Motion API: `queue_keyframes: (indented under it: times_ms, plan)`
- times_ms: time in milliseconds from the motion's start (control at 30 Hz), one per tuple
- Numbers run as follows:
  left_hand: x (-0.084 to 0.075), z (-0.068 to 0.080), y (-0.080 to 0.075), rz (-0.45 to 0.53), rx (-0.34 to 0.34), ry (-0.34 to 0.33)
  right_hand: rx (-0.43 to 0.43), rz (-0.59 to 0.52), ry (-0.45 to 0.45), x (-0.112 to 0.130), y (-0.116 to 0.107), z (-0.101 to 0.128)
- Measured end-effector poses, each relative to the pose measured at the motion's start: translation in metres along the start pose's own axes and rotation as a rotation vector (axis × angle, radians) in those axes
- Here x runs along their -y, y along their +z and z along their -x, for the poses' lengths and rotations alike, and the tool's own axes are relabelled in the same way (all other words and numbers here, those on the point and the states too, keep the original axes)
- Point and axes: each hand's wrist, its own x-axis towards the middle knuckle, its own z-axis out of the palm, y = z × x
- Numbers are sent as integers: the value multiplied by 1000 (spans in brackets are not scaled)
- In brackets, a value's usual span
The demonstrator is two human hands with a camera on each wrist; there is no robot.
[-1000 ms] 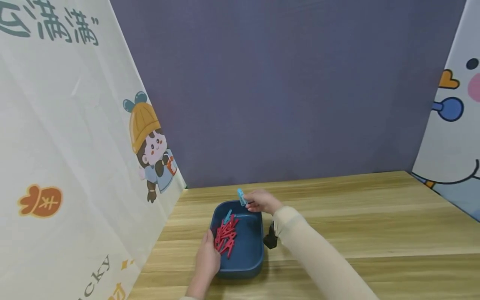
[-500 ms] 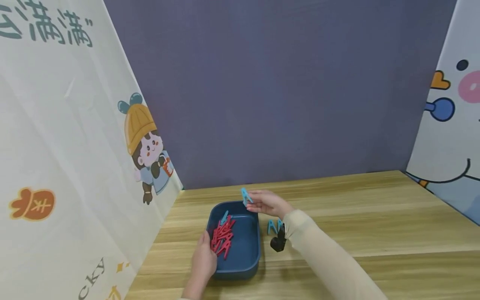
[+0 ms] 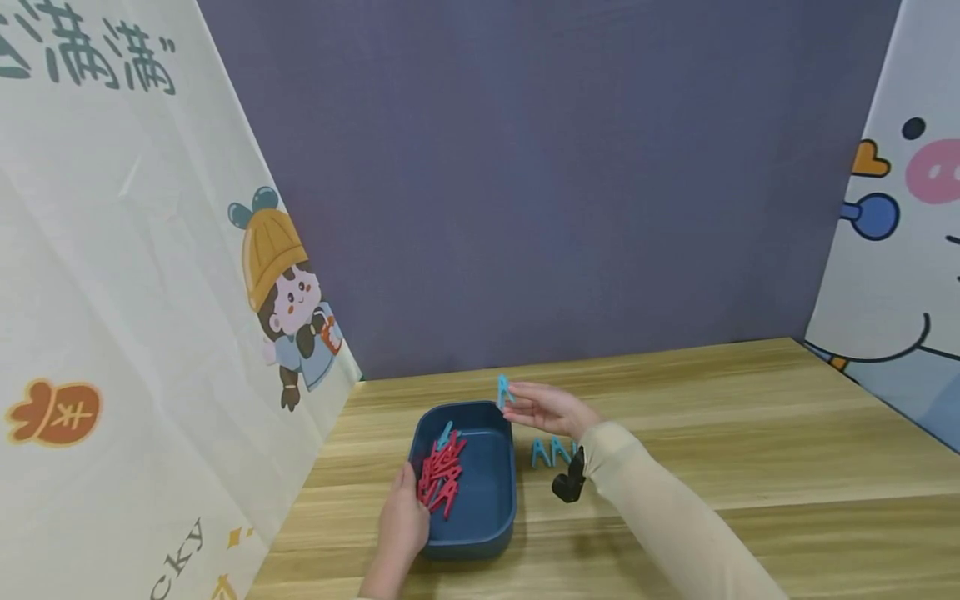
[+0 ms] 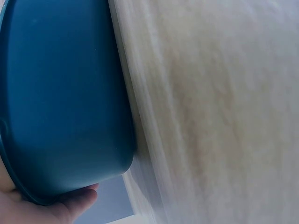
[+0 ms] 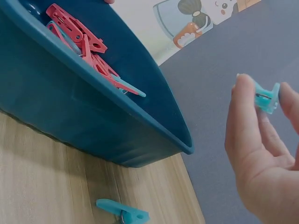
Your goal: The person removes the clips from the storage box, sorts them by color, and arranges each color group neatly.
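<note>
Your right hand (image 3: 551, 408) hovers just past the far right corner of the blue tray (image 3: 495, 533), with a blue clothespin (image 3: 503, 392) pinched between thumb and fingertips. In the right wrist view, the peg (image 5: 267, 98) sits squeezed at the fingertips (image 5: 245, 107), clear of the tray's rim (image 5: 140, 116).

Your left hand (image 3: 402, 525) rests on the tray's near left edge, fingers wrapped over the rim. The left wrist view shows only fingertips (image 4: 74, 205) under the tray wall, so how firmly you grip it is hard to judge.

Inside the tray lies a heap of red clothespins (image 3: 441, 479), with one more blue peg (image 3: 446, 433) among them at the far end. Two blue pegs (image 3: 551, 452) already lie on the wooden table (image 3: 750, 433), just right of the tray and close under your right wrist.

To do this step well, carry the pinched peg over to those two and set it down beside them, not on top, so the group stays readable. Keep the pinch until the peg touches the wood, then ease your fingers apart; dropping it from height may send it skittering. Hold the tray steady with your left hand so the red heap does not shift when you reach back in.
</note>
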Motion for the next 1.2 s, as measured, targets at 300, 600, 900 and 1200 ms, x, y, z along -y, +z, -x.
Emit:
queue_keyframes:
  times_ms: [300,600,900,1200]
  plan:
    - [0,-1,-1,4,12,-1,-35,27,23,2,-17,6]
    - [0,-2,-2,9,36,-31,-85,93,37,8,-43,20]
    - [0,-2,-3,8,38,-26,-115,187,34,13,-59,30]
    - [0,-2,-3,-1,35,-27,-163,266,22,15,-75,40]
